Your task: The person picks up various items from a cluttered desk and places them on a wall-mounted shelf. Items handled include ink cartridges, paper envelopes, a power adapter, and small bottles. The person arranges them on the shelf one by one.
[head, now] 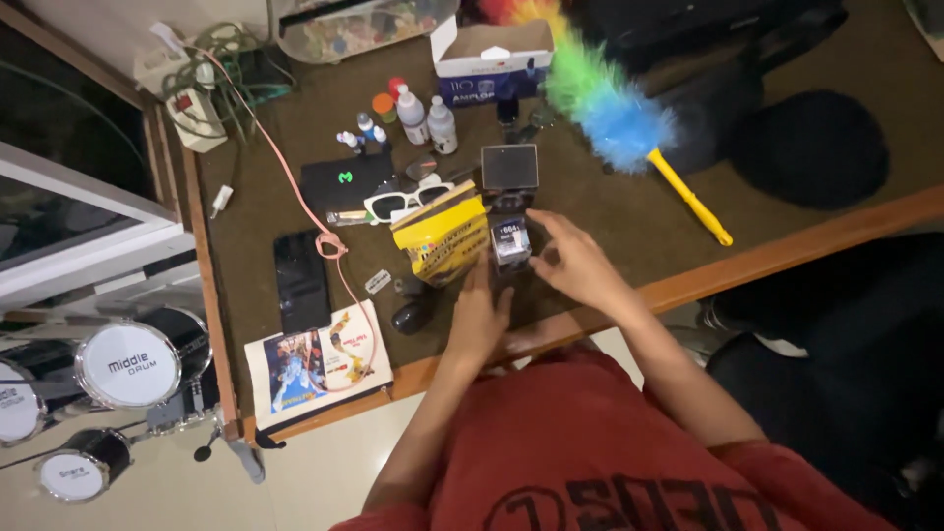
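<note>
A: Surface first. You're at a dark brown desk (629, 211) with a wooden edge, dim room, pale floor below. A toy drum kit (118, 379) sits off the near-left corner.

B: Clutter?

A: Plenty. Rainbow feather duster (610, 103) with a yellow handle up right, an open cardboard box (492, 59) behind it, small white bottles (426, 118), white sunglasses (405, 202), a black phone (301, 280), a pink cable (295, 182) running to a power strip (194, 116), and a picture book (317, 369) on the near-left corner.

B: The thing in hand?

A: Small dark bottle (510, 241) with a pale label – stands upright mid-desk near the front edge. A yellow carton (442, 236) lies tilted just left of it, and a black cube-shaped box (509, 167) sits just behind.

B: Your hands?

A: Your right hand (578, 264) reaches in from the right, fingers curled toward the bottle's side, touching it, probably – it's blurred, so I can't tell if it's really clasped. Your left hand (479, 317) lies flat below the bottle, fingertips up against its base, fingers not closed around anything.
</note>
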